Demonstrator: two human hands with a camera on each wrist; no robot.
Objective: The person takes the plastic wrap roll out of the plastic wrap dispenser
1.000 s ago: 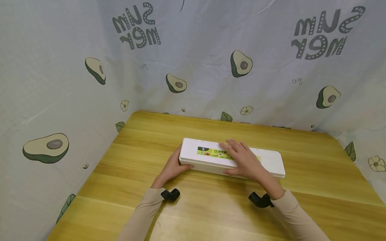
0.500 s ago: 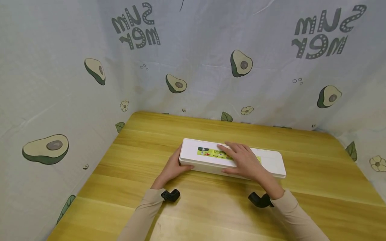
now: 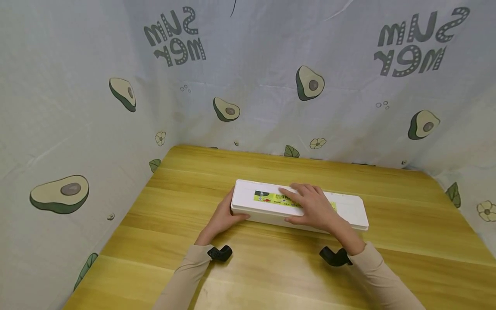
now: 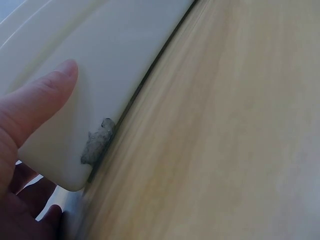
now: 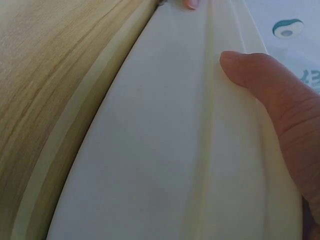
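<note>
A long white cling film box (image 3: 350, 209) with a yellow-green label (image 3: 267, 196) on its lid lies crosswise on the wooden table. My left hand (image 3: 221, 216) grips its left end, thumb on the front wall and the other fingers behind the end. Across the middle of the lid, my right hand (image 3: 315, 209) holds the box, its thumb at the front edge and fingers reaching over the top towards the back, covering part of the label. Up close in the left wrist view, a crumpled grey, translucent scrap (image 4: 98, 142) clings to the box's lower edge.
The wooden table (image 3: 186, 168) extends around the box on every side. A pale curtain (image 3: 255, 51) printed with avocados and lettering hangs behind it and along the sides. Black camera mounts (image 3: 219, 253) sit at both wrists, below the beige sleeves.
The right hand's raised fingers have lowered onto the lid, and its thumb has slid slightly left along the front edge. The left hand and the box have stayed nearly in place.
</note>
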